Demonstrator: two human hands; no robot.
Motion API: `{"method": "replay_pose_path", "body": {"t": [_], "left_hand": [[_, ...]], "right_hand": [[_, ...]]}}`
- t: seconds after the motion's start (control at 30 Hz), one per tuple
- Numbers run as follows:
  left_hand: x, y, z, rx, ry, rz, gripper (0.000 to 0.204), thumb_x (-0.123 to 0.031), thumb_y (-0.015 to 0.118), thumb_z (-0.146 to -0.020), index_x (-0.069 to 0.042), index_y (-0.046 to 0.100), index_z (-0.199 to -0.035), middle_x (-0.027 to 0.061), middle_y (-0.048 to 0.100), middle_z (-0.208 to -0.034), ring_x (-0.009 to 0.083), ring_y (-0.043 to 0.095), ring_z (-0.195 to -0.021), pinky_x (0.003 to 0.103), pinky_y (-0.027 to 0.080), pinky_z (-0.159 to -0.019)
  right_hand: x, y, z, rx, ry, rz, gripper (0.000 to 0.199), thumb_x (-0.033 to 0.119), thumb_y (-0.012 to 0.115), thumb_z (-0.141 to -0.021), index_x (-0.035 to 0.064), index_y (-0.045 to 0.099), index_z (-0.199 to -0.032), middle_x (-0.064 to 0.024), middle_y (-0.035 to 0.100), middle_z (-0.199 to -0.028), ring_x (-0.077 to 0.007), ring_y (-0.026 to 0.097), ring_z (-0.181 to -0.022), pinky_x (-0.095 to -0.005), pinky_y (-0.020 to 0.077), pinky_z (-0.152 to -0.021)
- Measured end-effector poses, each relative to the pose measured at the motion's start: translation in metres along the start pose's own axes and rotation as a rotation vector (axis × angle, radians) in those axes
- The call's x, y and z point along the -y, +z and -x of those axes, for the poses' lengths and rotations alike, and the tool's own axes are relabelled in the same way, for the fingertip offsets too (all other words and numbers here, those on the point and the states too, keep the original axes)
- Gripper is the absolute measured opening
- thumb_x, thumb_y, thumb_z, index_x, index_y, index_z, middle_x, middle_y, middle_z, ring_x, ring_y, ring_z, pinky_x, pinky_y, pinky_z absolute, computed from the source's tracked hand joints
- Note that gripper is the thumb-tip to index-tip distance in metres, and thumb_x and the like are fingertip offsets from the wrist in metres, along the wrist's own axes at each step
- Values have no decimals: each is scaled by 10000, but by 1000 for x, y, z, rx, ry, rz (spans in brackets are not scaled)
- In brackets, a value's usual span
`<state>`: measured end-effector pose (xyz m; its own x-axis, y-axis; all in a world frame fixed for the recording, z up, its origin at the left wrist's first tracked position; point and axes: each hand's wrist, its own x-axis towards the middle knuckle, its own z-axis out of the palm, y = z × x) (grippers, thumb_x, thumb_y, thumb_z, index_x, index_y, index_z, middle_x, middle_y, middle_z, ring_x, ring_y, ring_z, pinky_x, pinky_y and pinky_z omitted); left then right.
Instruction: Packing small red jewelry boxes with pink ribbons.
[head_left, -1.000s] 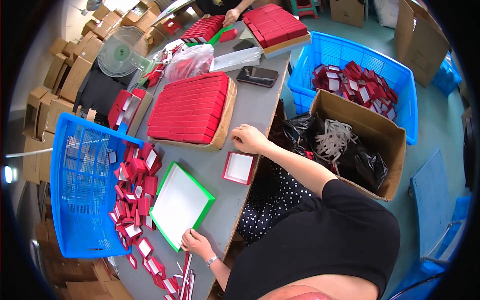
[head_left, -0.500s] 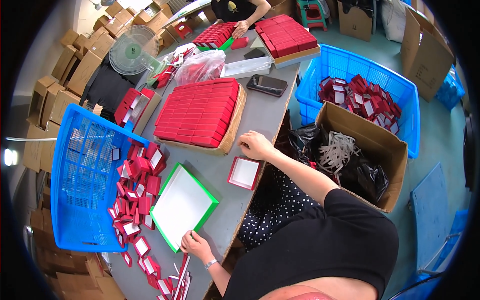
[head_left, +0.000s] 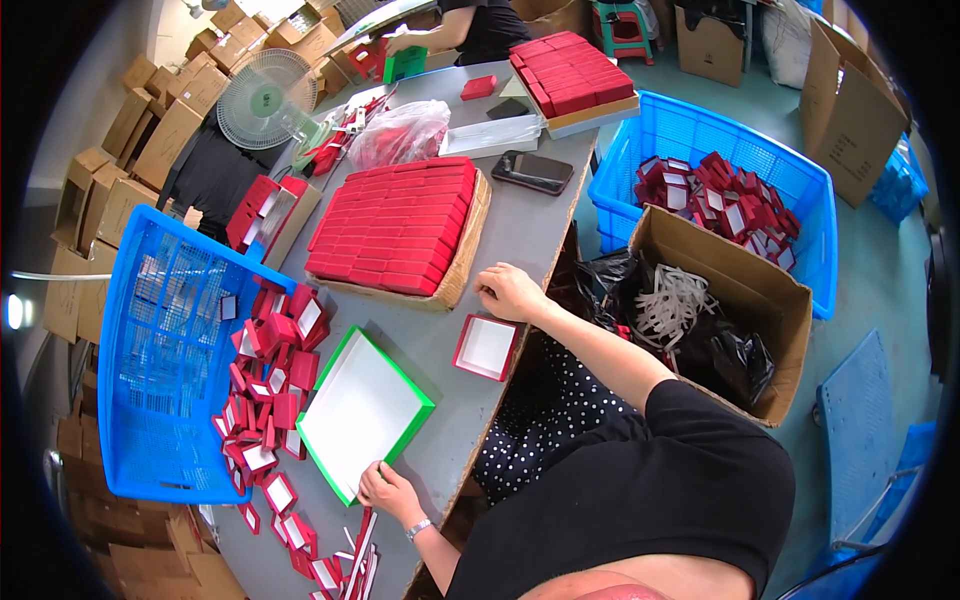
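A shallow green box [head_left: 365, 410] with a white inside lies before me on the grey table. My left hand [head_left: 390, 492] is at its near corner, fingers bent and closed on the green edge. Red-and-white ribbons [head_left: 362, 560] lie just below that hand. My right hand [head_left: 510, 290] rests on the table, fingers curled in, nothing visible in them. Just nearer than it sits a small open red box [head_left: 486, 347] with a white inside. Left of that hand stands a carton tray [head_left: 462, 270] packed with rows of red boxes [head_left: 395, 220].
Loose red box parts [head_left: 275, 370] spill from a tipped blue crate [head_left: 110, 400] at left. A phone [head_left: 533, 172] lies farther back. At right are a carton [head_left: 790, 330] with scraps and a blue crate [head_left: 815, 170]. A co-worker [head_left: 485, 30] is at the far end.
The co-worker has turned away to the left, carrying a green box off the table; the red boxes seen there before have gone from the table. My hands have not visibly moved.
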<state>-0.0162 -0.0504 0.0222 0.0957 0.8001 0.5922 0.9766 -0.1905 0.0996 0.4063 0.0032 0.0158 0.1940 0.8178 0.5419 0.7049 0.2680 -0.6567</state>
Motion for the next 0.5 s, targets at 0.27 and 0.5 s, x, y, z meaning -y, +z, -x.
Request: {"method": "replay_pose_path", "body": {"t": [0.27,0.5], "left_hand": [[2,0,-1,-4,3,4,170,-227,507,-935,-79,586,-909,70,614,-914,277,551,-966,466,306,-938],[-4,0,0,8,18,7,165,-225,511,-933,-78,583,-909,71,612,-910,284,551,-949,463,313,-923]], "right_hand": [[5,-1,-1,11,32,-16,115,97,557,-749,41,613,-832,-116,650,-843,-309,600,-865,-398,476,-832],[3,-11,4,12,25,8,95,98,557,-751,45,608,-812,-122,652,-804,-310,615,-836,-395,470,-850]]}}
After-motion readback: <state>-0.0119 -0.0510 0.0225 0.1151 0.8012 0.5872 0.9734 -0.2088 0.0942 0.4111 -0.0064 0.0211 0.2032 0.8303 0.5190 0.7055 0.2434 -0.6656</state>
